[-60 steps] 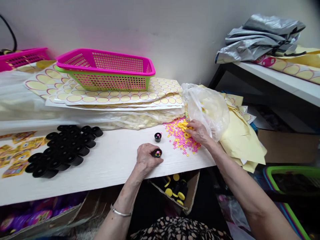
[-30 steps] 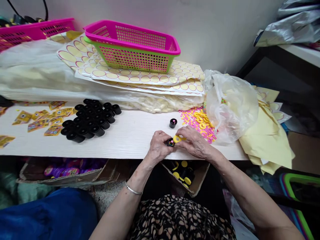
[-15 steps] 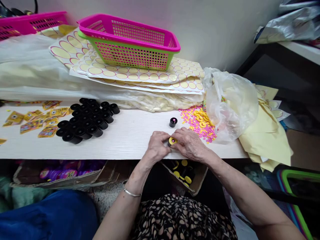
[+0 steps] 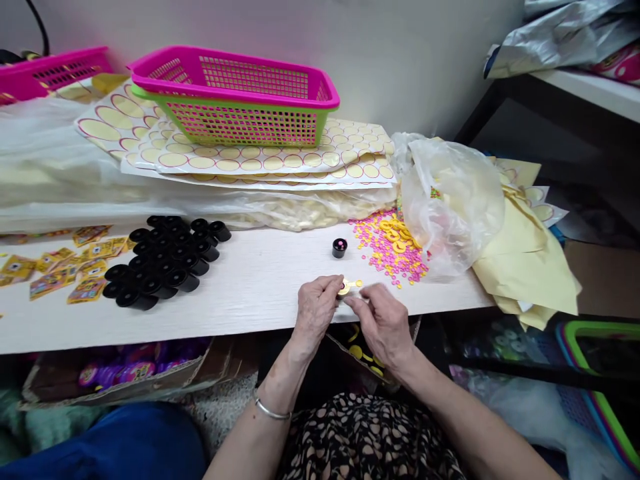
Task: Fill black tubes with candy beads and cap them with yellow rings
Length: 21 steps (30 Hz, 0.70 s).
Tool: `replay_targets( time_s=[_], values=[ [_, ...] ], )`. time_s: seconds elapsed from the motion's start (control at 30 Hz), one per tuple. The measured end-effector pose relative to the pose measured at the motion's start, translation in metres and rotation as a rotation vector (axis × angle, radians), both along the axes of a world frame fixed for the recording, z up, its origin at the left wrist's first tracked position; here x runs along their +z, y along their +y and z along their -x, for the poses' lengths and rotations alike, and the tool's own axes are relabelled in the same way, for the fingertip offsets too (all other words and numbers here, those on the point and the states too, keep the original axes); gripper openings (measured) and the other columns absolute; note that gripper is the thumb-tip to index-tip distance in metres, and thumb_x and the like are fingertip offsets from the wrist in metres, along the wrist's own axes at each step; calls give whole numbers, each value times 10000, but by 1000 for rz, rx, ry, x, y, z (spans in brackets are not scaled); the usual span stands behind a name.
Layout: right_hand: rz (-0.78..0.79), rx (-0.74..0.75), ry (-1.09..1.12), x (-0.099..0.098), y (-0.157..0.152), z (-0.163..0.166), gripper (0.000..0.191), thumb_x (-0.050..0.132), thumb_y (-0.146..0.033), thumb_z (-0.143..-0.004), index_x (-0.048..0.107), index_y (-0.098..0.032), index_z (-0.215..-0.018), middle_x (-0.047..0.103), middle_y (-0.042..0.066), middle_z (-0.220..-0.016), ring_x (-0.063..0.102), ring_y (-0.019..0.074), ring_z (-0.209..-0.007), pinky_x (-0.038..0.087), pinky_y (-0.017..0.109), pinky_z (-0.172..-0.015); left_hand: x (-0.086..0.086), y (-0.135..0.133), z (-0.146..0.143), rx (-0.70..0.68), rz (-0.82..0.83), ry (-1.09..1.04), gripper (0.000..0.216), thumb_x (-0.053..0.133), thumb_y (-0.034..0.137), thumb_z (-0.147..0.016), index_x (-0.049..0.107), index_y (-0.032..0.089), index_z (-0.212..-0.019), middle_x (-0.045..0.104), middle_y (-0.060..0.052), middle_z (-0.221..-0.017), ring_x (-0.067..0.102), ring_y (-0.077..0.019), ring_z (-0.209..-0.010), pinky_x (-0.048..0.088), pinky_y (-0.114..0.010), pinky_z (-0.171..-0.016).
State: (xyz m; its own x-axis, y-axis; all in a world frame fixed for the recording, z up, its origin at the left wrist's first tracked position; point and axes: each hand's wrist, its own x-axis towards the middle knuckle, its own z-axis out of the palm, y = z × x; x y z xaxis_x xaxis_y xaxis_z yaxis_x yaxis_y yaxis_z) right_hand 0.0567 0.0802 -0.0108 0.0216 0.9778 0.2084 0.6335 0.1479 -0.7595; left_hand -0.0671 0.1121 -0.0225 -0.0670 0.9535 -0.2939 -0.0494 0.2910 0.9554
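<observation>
Both hands point(image 4: 350, 313) have slid nearer, half-hiding the yellow-capped container point(image 4: 343, 288).

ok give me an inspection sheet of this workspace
surface: white table, wood-grain top, much of it covered.
job's things: small black cup with yellow cap at the front edge; a second black cup stands alone behind it; pink beads and yellow rings lie loose.
clutter: cluster of black cups, small printed cards, sticker sheets under a pink and green basket, plastic bag.
hands: left hand and right hand both pinch the capped cup.
cables: black cable at far left wall.
surroundings: cardboard box under the table.
</observation>
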Motion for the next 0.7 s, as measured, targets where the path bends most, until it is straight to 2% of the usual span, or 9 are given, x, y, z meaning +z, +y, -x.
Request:
replay_targets(
  time_s=[0.1,0.17,0.27,0.37,0.5,0.6,0.7],
  values=[
    [437,19,442,-6,-9,7,399,393,-560,-865,517,-181,-878,569,-1,-591,472,107,-420,362,229,-400,3,1,2,-6,10,18,344,638,443,-703,715,122,-802,452,49,-403,344,-53,-370,278,-186,-386],
    [572,1,664,-8,-4,13,459,378,-625,-839,467,-185,-932,569,-19,-558,446,88,-353,290,185,-323,4,0,2,-15,21,19,356,647,449,-692,712,116,-799,462,47,-404,347,-50,-361,269,-182,-372],
    [635,-15,834,-8,8,22,507,430,-675,-782,447,-179,-883,556,-28,-505,461,86,-330,266,151,-281,5,0,1,-22,64,-7,386,664,476,-662,698,109,-778,467,45,-398,376,-60,-349,271,-183,-353],
    [635,-35,925,-6,14,28,505,465,-668,-765,451,-173,-862,557,-30,-501,484,90,-324,295,143,-268,6,-1,-1,4,111,-33,428,663,531,-643,661,110,-722,435,56,-378,377,-70,-327,275,-192,-334],
    [651,-93,1006,-4,11,31,456,509,-620,-764,442,-179,-856,554,-43,-504,506,95,-322,344,148,-270,5,-3,-5,24,76,-29,426,668,542,-637,593,123,-626,422,61,-403,363,-58,-355,270,-186,-346],
    [674,-152,1039,-7,12,32,423,559,-582,-744,420,-191,-828,550,-57,-502,510,100,-317,382,167,-271,-2,0,-7,26,47,-16,394,633,517,-683,571,132,-623,492,41,-499,399,-58,-423,310,-184,-394],
    [666,-166,1052,-7,14,33,405,603,-547,-717,420,-193,-783,539,-62,-477,516,112,-318,408,190,-274,-9,4,-9,40,37,56,357,600,479,-713,530,150,-592,477,42,-515,398,-69,-462,325,-190,-424]
  ],
)
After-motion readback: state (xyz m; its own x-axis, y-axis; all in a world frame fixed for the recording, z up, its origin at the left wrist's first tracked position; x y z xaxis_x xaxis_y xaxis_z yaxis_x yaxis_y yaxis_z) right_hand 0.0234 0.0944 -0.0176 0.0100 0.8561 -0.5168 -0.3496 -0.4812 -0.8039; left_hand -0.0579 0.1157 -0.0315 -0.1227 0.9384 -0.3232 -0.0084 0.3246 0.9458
